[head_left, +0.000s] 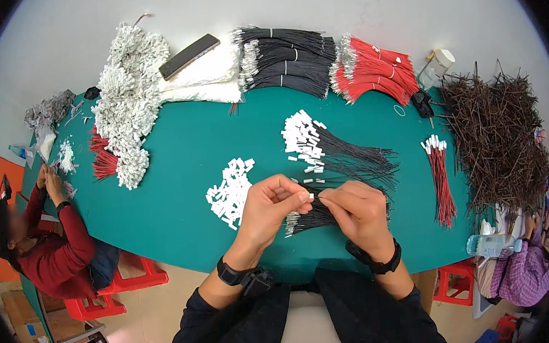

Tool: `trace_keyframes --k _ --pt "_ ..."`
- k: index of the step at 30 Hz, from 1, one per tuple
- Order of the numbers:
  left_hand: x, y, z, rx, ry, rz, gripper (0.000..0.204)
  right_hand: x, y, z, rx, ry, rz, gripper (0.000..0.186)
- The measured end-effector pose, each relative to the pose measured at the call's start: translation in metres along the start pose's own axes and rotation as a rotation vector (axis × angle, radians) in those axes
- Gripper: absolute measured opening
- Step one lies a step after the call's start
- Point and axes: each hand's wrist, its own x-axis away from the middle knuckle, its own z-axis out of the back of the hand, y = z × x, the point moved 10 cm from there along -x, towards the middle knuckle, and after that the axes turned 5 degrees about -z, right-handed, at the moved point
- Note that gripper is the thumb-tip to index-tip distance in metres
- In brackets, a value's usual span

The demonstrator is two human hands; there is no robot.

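My left hand (266, 207) is closed in a pinch on a small white plastic connector housing (311, 196). Close beside it, my right hand (359, 211) pinches a thin black wire (319, 197) whose end meets the housing; how deep it sits is too small to tell. Below both hands lies a bunch of black wires (317, 220) with bare metal-tipped ends, partly covered by my fingers. Left of my left hand is a loose pile of white housings (229, 189). Beyond my hands, black wires (358, 154) lie fanned out with white housings (300, 136) on their left ends.
Along the wall lie tied black wire bundles (292, 64), red wire bundles (379, 70), a white-ended wire heap (128, 93) and a black case (189, 55) on white bags. Rightward are red-black wires (442, 187) and a brown tangled pile (498, 141). A co-worker (52, 253) sits left.
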Motion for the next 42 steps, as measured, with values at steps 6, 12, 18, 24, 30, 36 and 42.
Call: trace_keyframes --k 6,12,18,24,30,36,42 --pt "0.002 -0.002 -0.001 0.011 -0.019 0.015 0.006 0.0 -0.002 -0.002 0.006 -0.007 0.007 0.016" --pt "-0.014 0.019 0.017 -0.23 0.011 -0.094 0.014 -0.009 0.01 -0.002 0.096 -0.015 0.054 0.012" --pt "-0.018 0.051 0.038 -1.453 -0.025 -0.384 0.011 -0.023 0.037 -0.009 0.299 -0.107 0.033 0.017" --pt "-0.015 0.017 0.035 -1.578 -0.177 -0.395 0.016 0.015 0.054 -0.056 0.227 -0.391 -0.166 0.014" --pt "-0.014 0.007 0.027 -1.659 -0.222 -0.463 0.013 0.019 0.055 -0.059 0.228 -0.349 -0.179 0.012" --pt "-0.007 0.0 0.021 -1.767 -0.244 -0.507 0.012 0.018 0.054 -0.049 0.135 -0.293 -0.19 0.008" --pt "-0.008 0.044 0.017 -1.189 -0.074 -0.321 0.006 0.017 0.058 -0.034 -0.069 -0.198 -0.324 0.006"
